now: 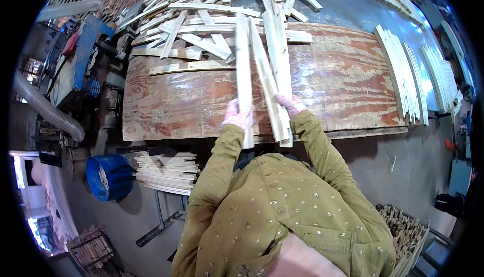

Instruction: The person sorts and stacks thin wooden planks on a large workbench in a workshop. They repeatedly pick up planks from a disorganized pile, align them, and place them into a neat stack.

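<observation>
My left hand (236, 114), in a pink glove, is closed round a pale wooden strip (243, 65) that points away from me. My right hand (291, 105), also gloved in pink, grips the near part of two more wooden strips (279, 60); one of them slants toward the left strip at its far end. The near ends of all three reach past the front edge of the plywood table (343, 80). Beyond my hands lies a loose heap of wooden strips (201, 20), crossing one another at many angles.
Neat rows of strips (396, 75) lie along the table's right end. At left are a blue machine (83, 50), a grey hose (48, 105) and a blue drum (108, 176). A stack of strips (166, 171) rests on a stand near my left arm. A crate of wood pieces (403, 231) stands behind right.
</observation>
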Action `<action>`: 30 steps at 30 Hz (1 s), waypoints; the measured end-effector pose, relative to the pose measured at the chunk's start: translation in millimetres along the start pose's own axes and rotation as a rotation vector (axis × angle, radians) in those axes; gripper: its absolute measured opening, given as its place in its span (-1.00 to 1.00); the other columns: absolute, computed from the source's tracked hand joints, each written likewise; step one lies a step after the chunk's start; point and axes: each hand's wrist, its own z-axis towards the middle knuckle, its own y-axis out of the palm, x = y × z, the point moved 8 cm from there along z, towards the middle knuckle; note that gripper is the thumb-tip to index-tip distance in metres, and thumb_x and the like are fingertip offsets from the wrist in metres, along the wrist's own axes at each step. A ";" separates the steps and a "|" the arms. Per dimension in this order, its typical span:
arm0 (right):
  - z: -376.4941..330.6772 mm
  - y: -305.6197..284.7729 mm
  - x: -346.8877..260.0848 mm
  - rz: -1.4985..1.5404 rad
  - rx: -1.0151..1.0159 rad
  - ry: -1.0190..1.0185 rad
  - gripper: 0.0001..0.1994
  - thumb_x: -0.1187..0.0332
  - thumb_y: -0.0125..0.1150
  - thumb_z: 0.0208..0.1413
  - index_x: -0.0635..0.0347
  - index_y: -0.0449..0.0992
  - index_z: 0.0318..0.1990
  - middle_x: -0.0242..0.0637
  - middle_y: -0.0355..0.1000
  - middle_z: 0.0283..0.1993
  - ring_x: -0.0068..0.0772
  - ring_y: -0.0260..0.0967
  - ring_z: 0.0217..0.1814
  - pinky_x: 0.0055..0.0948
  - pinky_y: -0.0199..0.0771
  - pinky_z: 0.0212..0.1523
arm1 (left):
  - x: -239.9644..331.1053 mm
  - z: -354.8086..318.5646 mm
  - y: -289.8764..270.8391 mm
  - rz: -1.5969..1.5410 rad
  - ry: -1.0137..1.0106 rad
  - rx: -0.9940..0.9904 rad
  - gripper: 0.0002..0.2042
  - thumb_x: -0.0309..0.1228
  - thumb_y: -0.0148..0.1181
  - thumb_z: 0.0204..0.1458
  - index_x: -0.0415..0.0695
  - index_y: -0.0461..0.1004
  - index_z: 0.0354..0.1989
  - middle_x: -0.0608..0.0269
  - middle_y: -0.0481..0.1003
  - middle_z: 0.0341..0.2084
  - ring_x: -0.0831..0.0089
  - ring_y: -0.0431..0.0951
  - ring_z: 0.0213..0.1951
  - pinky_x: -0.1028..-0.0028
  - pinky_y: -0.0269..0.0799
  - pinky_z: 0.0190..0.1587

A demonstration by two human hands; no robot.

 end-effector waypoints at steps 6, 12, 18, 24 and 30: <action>-5.8 23.0 11.3 0.027 -0.074 -0.036 -0.60 0.27 0.27 0.10 0.30 0.44 0.04 -0.22 0.51 -0.11 -0.39 0.46 -0.15 -0.41 0.49 -0.09 | -38.0 23.4 33.5 -0.162 -0.110 -0.256 -0.63 -0.50 0.20 0.09 -0.14 0.36 0.10 0.24 0.52 -0.14 0.47 0.52 -0.18 0.40 0.52 -0.13; -12.6 31.8 13.1 0.434 -0.058 0.135 -0.59 0.17 0.23 0.14 0.29 0.44 0.02 -0.15 0.50 -0.09 -0.29 0.50 -0.13 -0.29 0.56 -0.05 | -13.6 22.7 4.4 -0.164 -0.105 -0.281 -0.57 -0.57 0.22 0.04 -0.19 0.32 0.12 0.17 0.51 -0.12 0.36 0.55 -0.11 0.41 0.55 -0.08; 0.6 53.9 2.0 -0.314 0.008 -0.044 -0.61 0.11 0.25 0.14 0.25 0.50 -0.06 -0.37 0.51 -0.27 -0.53 0.41 -0.27 -0.48 0.46 -0.20 | -18.7 34.1 19.7 0.106 0.069 -0.385 -0.41 -0.25 0.38 -0.02 -0.14 0.28 0.16 0.26 0.46 -0.16 0.47 0.47 -0.19 0.39 0.46 -0.15; -3.8 66.6 -3.5 -0.262 0.075 -0.084 -0.59 0.15 0.16 0.20 0.22 0.41 0.10 -0.33 0.51 -0.14 -0.45 0.44 -0.16 -0.47 0.47 -0.11 | -31.4 40.2 -1.0 -0.077 -0.126 -0.388 -0.48 -0.31 0.30 0.06 -0.16 0.28 0.16 0.30 0.45 -0.17 0.49 0.45 -0.20 0.38 0.45 -0.15; -9.0 85.2 -12.2 -0.310 -0.002 -0.092 -0.68 0.26 0.06 0.26 0.16 0.35 0.10 -0.22 0.51 -0.19 -0.38 0.46 -0.22 -0.39 0.49 -0.14 | -0.5 25.1 16.1 -0.286 -0.191 -0.523 -0.48 -0.28 0.30 0.03 -0.21 0.31 0.13 0.14 0.46 -0.11 0.40 0.51 -0.22 0.36 0.50 -0.17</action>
